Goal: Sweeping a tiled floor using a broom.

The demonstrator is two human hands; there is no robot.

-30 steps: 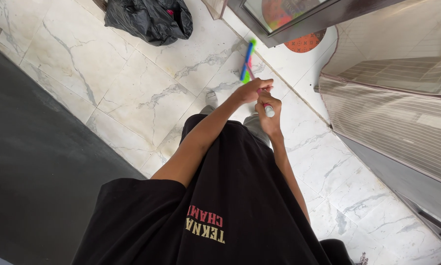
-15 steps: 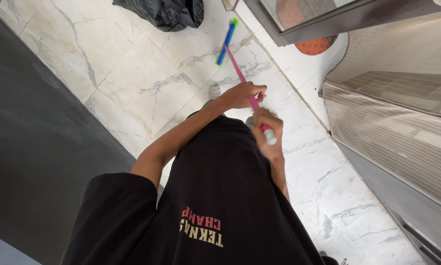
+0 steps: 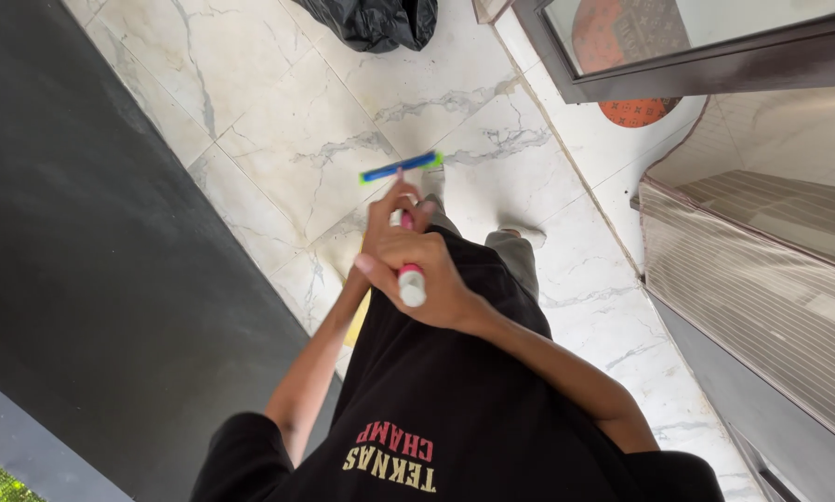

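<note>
White marble tiles (image 3: 278,139) with grey veins run under your feet, glossy and hard, meeting a wide matte dark-grey strip (image 3: 92,279) on your left. At the top edge a crumpled black plastic bag (image 3: 376,19) lies on the tiles; what is in it cannot be seen. To the upper right a round orange mat (image 3: 636,112) with a small repeated pattern lies partly under a dark metal-framed glass door (image 3: 696,46), and below it stands a ribbed, pale panelled surface (image 3: 752,279).

Your right hand (image 3: 427,274) is clenched around the mop handle (image 3: 408,265), a thin pink rod with a white end cap poking out between thumb and fingers. Your left hand (image 3: 390,209) sits just ahead of it on the same rod, fingers partly extended (it is mostly hidden behind the right hand, so you cannot tell how firmly it holds). At the far end of the handle, the mop head (image 3: 401,166) is a narrow flat bar, blue with bright green edging, lying almost crosswise on the marble just beyond your feet. Your black shirt (image 3: 436,409) carries a line of red and yellow lettering at the chest.
</note>
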